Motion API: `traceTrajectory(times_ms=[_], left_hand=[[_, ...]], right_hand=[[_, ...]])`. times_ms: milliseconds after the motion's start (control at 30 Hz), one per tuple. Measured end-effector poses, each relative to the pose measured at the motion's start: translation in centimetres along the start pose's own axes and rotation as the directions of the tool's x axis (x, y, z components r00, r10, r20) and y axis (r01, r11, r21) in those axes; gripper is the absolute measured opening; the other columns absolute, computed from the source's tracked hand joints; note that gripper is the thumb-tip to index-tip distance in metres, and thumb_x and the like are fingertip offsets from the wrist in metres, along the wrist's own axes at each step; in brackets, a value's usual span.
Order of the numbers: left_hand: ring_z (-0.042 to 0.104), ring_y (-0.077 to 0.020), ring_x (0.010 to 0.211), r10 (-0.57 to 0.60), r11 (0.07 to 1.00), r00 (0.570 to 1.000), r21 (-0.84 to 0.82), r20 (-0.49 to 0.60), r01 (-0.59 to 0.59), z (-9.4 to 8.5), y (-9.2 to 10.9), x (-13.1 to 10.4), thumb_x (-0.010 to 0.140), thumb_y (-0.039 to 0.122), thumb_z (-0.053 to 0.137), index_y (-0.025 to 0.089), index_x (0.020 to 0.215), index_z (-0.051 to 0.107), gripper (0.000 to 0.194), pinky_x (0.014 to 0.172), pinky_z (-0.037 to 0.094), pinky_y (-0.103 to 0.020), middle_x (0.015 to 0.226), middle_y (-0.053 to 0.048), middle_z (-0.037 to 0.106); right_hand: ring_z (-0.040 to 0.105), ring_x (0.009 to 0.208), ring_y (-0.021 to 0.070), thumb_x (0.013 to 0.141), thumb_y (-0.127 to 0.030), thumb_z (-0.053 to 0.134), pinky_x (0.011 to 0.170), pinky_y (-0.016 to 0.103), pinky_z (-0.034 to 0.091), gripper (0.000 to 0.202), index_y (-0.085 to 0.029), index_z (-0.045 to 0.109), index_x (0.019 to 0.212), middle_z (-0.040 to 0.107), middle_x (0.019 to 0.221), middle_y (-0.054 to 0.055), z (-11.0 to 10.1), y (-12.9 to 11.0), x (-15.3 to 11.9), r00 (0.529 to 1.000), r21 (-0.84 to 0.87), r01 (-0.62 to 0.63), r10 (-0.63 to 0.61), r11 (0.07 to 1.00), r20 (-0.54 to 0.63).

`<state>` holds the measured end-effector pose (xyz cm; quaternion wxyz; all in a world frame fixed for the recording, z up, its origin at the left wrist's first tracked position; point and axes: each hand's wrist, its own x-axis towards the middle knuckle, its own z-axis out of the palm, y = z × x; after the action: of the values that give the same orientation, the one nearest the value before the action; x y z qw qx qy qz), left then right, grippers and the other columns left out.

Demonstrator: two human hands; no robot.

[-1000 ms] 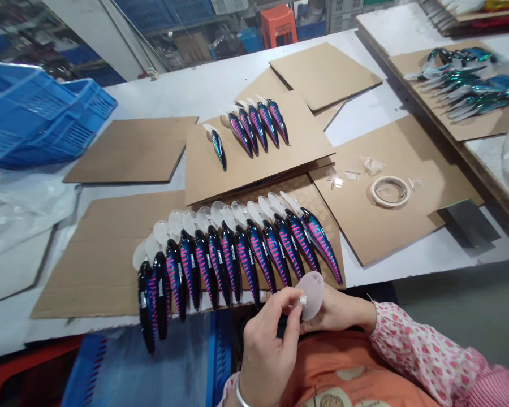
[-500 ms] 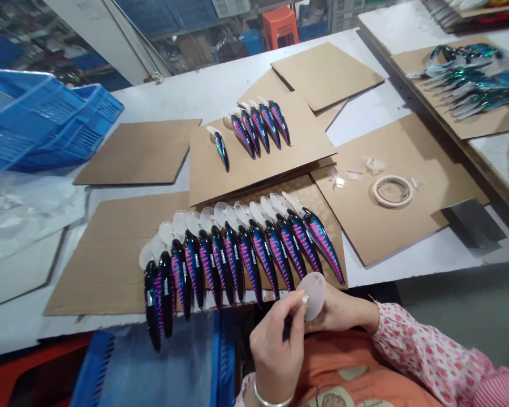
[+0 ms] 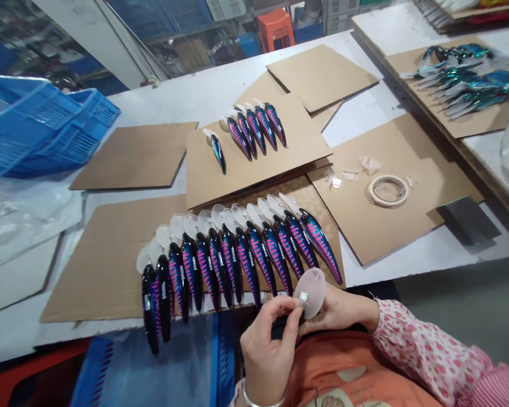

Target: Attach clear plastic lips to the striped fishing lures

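Note:
My right hand (image 3: 341,308) is closed around a fishing lure near my lap, its body mostly hidden behind my hands. The lure's round clear diving lip (image 3: 314,288) sticks up above the fingers. A small whitish piece (image 3: 304,297), maybe tape, sits on that lip. Thumb and index finger of my left hand (image 3: 267,345) are pinched together right at the lip's lower left edge; what is between them is too small to make out. Just beyond my hands, a row of several dark blue and pink striped lures (image 3: 241,260) lies along the table's front edge, clear lips pointing away.
More striped lures (image 3: 257,131) lie on a cardboard sheet (image 3: 199,181) farther back. A tape roll (image 3: 388,190) and clear scraps (image 3: 370,165) rest on cardboard at right. Blue baskets (image 3: 38,124) stand at left; green lures (image 3: 462,85) lie at far right.
My left fingertips have shifted slightly left and down from the whitish piece, which shows more fully on the lip. The right hand keeps its hold, and the view has moved a little.

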<state>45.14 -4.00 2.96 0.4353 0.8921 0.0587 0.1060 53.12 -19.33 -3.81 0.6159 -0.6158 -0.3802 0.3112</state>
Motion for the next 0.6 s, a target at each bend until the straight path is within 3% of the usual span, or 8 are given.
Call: traceTrajectory(times_ms=[100, 233, 400, 500, 600], left_hand=[[0.071, -0.0136, 0.074, -0.047, 0.995, 0.996, -0.080, 0.080, 0.053, -0.3, 0.2, 0.4, 0.085, 0.018, 0.066, 0.021, 0.095, 0.063, 0.011, 0.072, 0.059, -0.024, 0.084, 0.000, 0.073], [0.070, -0.0151, 0.085, -0.144, 0.951, 0.971, -0.246, 0.189, 0.189, -0.8, 0.8, 1.3, 0.083, 0.018, 0.066, 0.020, 0.108, 0.059, 0.026, 0.080, 0.059, -0.026, 0.098, -0.004, 0.072], [0.069, -0.0131, 0.078, -0.223, 0.860, 0.935, -0.395, 0.277, 0.323, -0.8, 1.3, 2.2, 0.083, 0.020, 0.066, 0.018, 0.093, 0.063, 0.011, 0.072, 0.057, -0.020, 0.086, -0.003, 0.070], [0.068, -0.0128, 0.073, -0.226, 0.851, 0.938, -0.415, 0.263, 0.322, -0.5, 1.1, 2.0, 0.081, 0.019, 0.067, 0.018, 0.089, 0.063, 0.008, 0.069, 0.057, -0.020, 0.080, -0.001, 0.068], [0.067, -0.0133, 0.076, -0.187, 0.916, 0.968, -0.326, 0.169, 0.234, -0.3, 0.7, 1.4, 0.084, 0.019, 0.064, 0.019, 0.091, 0.063, 0.007, 0.069, 0.056, -0.021, 0.084, -0.001, 0.068]], right_hand=[[0.051, 0.068, 0.0124, 0.081, -0.059, 0.068, 0.066, 0.023, 0.045, 0.046, -0.013, 0.064, 0.083, 0.056, 0.072, -0.001, -0.1, -0.2, 0.0, 1.000, -0.002, -0.015, 0.015, 1.000, 0.004], [0.051, 0.071, 0.0126, 0.085, -0.050, 0.068, 0.069, 0.023, 0.045, 0.037, -0.013, 0.064, 0.090, 0.057, 0.078, 0.000, -0.2, -0.6, 0.2, 1.000, -0.021, -0.008, 0.008, 1.000, 0.025], [0.051, 0.071, 0.0123, 0.083, -0.048, 0.071, 0.069, 0.023, 0.043, 0.036, -0.013, 0.064, 0.083, 0.055, 0.075, -0.002, -0.3, -0.7, 0.3, 0.999, -0.059, 0.038, -0.037, 0.998, 0.021], [0.051, 0.072, 0.0126, 0.083, -0.044, 0.071, 0.069, 0.024, 0.042, 0.030, -0.015, 0.063, 0.081, 0.055, 0.076, -0.002, -0.1, -0.3, 0.2, 0.999, -0.132, 0.045, -0.043, 0.990, 0.020], [0.050, 0.070, 0.0122, 0.080, -0.040, 0.075, 0.067, 0.023, 0.041, 0.027, -0.016, 0.063, 0.082, 0.055, 0.075, -0.003, 0.2, 0.3, 0.1, 0.999, -0.193, 0.038, -0.035, 0.980, 0.017]])
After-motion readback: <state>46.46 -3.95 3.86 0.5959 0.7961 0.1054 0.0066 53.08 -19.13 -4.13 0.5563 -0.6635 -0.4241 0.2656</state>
